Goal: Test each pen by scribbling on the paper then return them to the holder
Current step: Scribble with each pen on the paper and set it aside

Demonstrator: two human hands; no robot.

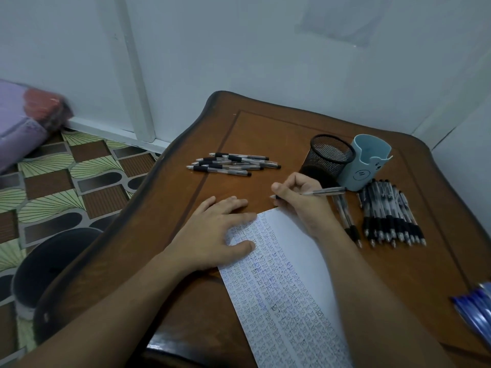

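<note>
A long white paper [297,251] covered with rows of scribbles lies on the wooden table [265,134]. My left hand [215,235] rests flat on the paper's upper left corner. My right hand [303,200] grips a clear pen [326,192] with a black grip, its tip just beyond the paper's top edge. Behind my right hand stand a black mesh holder [329,155] and a light blue holder [372,160]. One pile of pens [233,164] lies at the far left, another pile [390,216] to the right of my right hand.
Blue pens [475,306] lie at the table's right edge. White walls close off the far and right sides. On the patterned floor to the left sit a dark round bin [53,264] and a purple bundle [24,120].
</note>
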